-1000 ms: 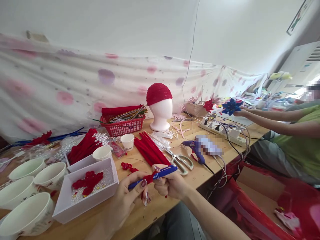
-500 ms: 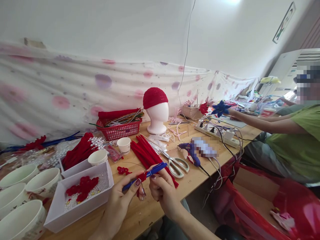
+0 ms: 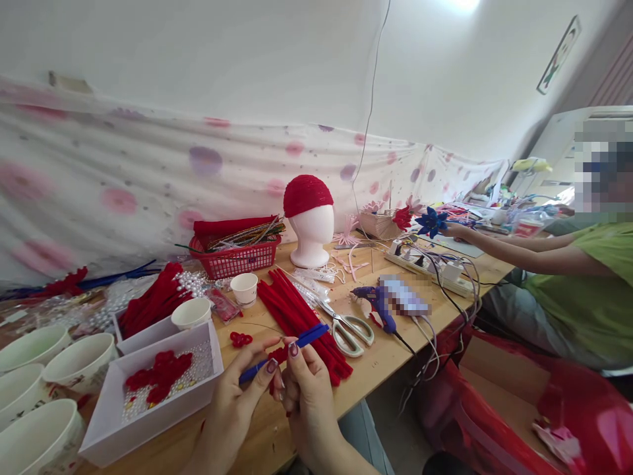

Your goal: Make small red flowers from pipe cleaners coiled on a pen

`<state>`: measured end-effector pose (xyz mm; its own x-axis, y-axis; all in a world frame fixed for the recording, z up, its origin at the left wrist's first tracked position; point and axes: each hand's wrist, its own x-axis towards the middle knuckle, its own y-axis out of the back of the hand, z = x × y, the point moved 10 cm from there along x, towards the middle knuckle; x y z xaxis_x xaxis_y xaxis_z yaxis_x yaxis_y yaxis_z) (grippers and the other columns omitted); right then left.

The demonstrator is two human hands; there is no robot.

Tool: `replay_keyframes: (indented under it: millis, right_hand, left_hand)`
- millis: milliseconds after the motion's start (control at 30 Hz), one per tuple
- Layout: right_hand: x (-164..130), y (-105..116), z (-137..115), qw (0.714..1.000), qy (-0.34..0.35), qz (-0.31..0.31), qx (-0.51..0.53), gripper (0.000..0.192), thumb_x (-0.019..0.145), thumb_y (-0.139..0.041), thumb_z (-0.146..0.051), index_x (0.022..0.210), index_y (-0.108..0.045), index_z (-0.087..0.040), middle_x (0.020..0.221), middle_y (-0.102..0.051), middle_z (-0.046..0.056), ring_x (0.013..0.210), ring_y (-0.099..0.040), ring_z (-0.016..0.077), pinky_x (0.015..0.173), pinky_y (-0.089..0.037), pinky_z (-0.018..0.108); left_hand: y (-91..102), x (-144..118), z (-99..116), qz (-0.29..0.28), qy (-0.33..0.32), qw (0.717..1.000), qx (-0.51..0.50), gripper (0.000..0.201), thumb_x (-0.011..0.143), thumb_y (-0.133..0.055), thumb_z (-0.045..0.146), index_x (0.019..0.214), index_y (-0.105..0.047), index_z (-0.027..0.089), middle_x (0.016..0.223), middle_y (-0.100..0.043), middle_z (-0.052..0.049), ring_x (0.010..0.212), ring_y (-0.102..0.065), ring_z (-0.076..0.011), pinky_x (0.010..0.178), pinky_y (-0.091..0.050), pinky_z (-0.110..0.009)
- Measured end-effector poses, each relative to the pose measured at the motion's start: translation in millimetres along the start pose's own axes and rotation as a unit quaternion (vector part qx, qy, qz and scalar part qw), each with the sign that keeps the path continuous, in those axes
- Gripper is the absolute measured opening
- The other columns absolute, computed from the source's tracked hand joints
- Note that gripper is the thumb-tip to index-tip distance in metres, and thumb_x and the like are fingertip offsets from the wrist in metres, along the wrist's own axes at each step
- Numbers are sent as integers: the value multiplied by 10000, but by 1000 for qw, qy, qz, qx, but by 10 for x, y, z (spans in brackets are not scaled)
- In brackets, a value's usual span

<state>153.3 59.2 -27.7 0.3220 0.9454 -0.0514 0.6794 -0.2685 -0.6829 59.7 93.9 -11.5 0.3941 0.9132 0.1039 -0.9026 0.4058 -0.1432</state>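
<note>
A blue pen (image 3: 313,334) is held crosswise between my two hands, with a red chenille stem (image 3: 277,356) wound around its middle. My left hand (image 3: 235,396) is closed around the pen's lower left part. My right hand (image 3: 309,392) pinches at the wound red stem, thumb against the pen; its curled fingers hide part of the stem. A thin wire end sticks out to the upper left of the fingertips. Close by on the table lie a small looped red piece (image 3: 241,339), a bundle of red chenille stems (image 3: 291,310) and scissors (image 3: 352,333).
White boxes (image 3: 148,422) of pearls and red pieces and several paper cups (image 3: 82,359) stand left. Behind are a red basket (image 3: 242,260) and a foam head (image 3: 311,234). A glue gun (image 3: 378,307), power strip (image 3: 435,267) and person with a blue flower (image 3: 432,222) are right.
My right hand has shifted slightly left and down along the pen, its thumb now at the wound stem. The other person's blue flower has moved a little down and left.
</note>
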Motion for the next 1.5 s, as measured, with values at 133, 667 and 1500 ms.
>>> replay_keyframes:
  millis: [133, 667, 1500]
  right_hand:
    - [3, 35, 19, 1000, 10, 7, -9, 578, 611, -837, -644, 848, -615, -167, 448, -506, -72, 345, -363, 44, 340, -131, 158]
    - [-28, 113, -43, 995, 30, -32, -90, 495, 749, -752, -632, 705, -586, -167, 412, -299, -128, 359, -137, 22, 357, -105, 194]
    - [-267, -158, -385, 853, 180, -221, -436, 345, 987, -394, -197, 716, -609, -195, 732, -647, 22, 703, -585, 152, 702, -446, 243]
  left_hand:
    - [7, 0, 41, -3, -9, 999, 43, 475, 765, -775, 453, 1164, -717, 200, 895, -750, -62, 715, -653, -192, 695, -556, -269]
    - [28, -81, 177, -4, -158, 956, 249, 294, 889, -613, 414, 1098, -761, 268, 1077, -773, -68, 945, -734, -232, 829, -600, -285]
    - [-49, -28, -58, -54, -52, 989, 128, 408, 873, -640, 500, 1107, -760, 188, 628, -642, -12, 585, -603, -153, 618, -547, -234]
